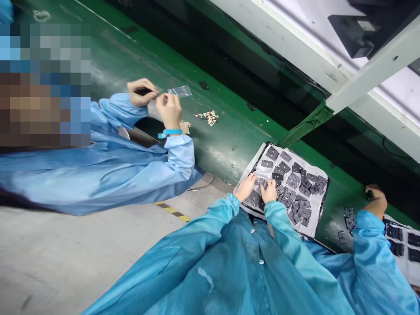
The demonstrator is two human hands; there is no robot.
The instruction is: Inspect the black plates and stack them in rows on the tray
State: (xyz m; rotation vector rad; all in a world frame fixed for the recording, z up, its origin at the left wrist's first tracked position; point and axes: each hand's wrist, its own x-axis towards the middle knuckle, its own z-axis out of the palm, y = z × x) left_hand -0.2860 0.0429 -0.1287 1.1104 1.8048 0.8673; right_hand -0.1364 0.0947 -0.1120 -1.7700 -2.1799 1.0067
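My left hand [246, 188] and my right hand [269, 191] are close together over the near left part of a white-lined tray [316, 229]. Between their fingertips is a small dark flat part with tiny holes [260, 180], gripped from both sides. Several similar dark flat rectangular parts [293, 180] lie around it, some in loose rows and others overlapping in heaps. One group of them [253, 197] lies just below my fingers. My palms hide part of the tray's near edge.
To the left, a co-worker's hands [169, 109] work near a clear plastic bag [180, 91] and a pile of small pale pieces [210, 117]. To the right, another person's hand [376, 200] reaches over the green bench [226, 153], near a second tray [407, 262]. A white post [364, 85] rises behind.
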